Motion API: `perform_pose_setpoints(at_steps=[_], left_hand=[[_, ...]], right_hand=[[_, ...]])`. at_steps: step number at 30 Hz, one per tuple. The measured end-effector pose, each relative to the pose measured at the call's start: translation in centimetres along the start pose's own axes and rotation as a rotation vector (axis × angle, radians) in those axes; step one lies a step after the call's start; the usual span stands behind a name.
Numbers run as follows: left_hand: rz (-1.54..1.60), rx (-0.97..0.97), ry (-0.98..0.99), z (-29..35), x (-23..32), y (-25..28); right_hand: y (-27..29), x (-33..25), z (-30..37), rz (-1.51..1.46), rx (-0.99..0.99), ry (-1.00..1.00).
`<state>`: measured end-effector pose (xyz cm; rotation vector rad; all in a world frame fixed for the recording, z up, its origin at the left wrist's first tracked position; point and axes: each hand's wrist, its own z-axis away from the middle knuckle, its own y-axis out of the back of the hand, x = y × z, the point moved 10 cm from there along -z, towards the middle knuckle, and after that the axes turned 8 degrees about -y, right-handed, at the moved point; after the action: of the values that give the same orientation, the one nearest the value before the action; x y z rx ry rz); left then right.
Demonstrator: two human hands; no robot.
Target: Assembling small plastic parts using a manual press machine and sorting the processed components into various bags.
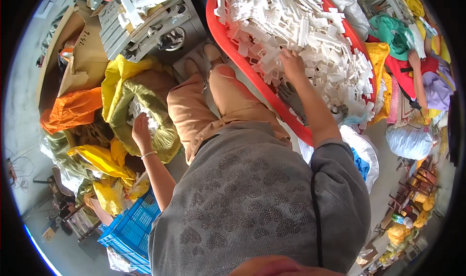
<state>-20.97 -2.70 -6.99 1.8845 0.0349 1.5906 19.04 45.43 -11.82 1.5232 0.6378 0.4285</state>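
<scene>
R hand [292,65] reaches into white pcs [310,33] heaped in a red tub [258,83], fingers bent among them; can't tell if they grasp any. L hand [141,130], fingers curled, hangs by the mouth of an olive sack [165,141], its grip, if any, also unclear. Progress looks early: some white stuff, prob. similar pcs, shows in the sack, w/ the big heap left in the tub. Sack's depth is hidden; R forearm blocks part of the heap.

Dark handwriting [84,43] on a cardboard box [97,50]
</scene>
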Motion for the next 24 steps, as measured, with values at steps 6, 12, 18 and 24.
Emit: perform_pose_setpoints(at_steps=[6, 12, 18, 24], left_hand=[[0.085, -0.011, -0.040, 1.7, 3.0, -0.1], [0.107, -0.003, 0.001, 2.5, 1.8, -0.1], [0.053, -0.071, -0.095, 0.0, 5.9, -3.9], [-0.170, -0.058, -0.159, -0.2, 9.7, -2.0]], right_hand=[[-0.9, 0.1, -3.0, 0.196, -0.182, 0.220], [-0.9, 2.2, -4.9, -0.596, -0.372, -0.060], [-10.0, 6.6, -2.6, -0.878, -0.379, -0.383], [-4.1, 3.9, 3.9, -0.661, -0.274, -0.165]])
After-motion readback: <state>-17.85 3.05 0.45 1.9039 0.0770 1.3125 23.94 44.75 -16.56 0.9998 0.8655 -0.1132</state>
